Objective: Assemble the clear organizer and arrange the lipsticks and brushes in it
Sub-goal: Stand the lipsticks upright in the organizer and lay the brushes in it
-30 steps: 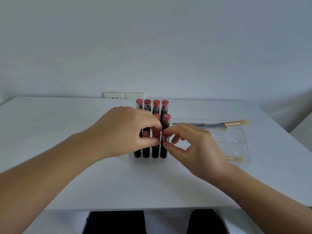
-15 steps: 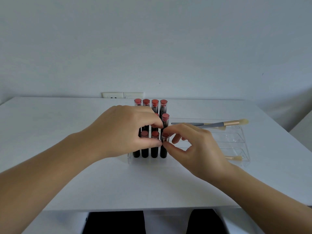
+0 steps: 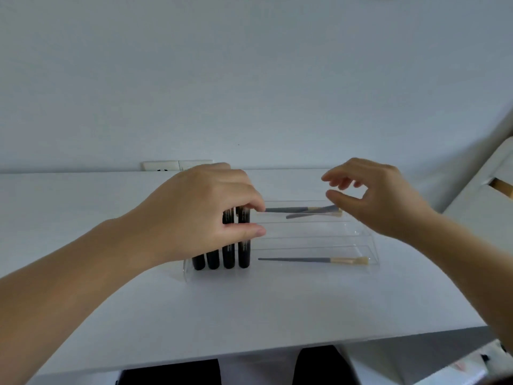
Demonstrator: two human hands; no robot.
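The left hand (image 3: 205, 215) grips the upright lipsticks (image 3: 236, 245) at the organizer's (image 3: 361, 245) left end, while the right hand (image 3: 372, 195) hovers loosely open, holding nothing, over two brushes (image 3: 305, 211) in the back tray. Filling looks nearly done; next, probably, straightening those crossed brushes.

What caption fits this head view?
Left hand grips lipsticks in the clear organizer; right hand hovers above the brushes.
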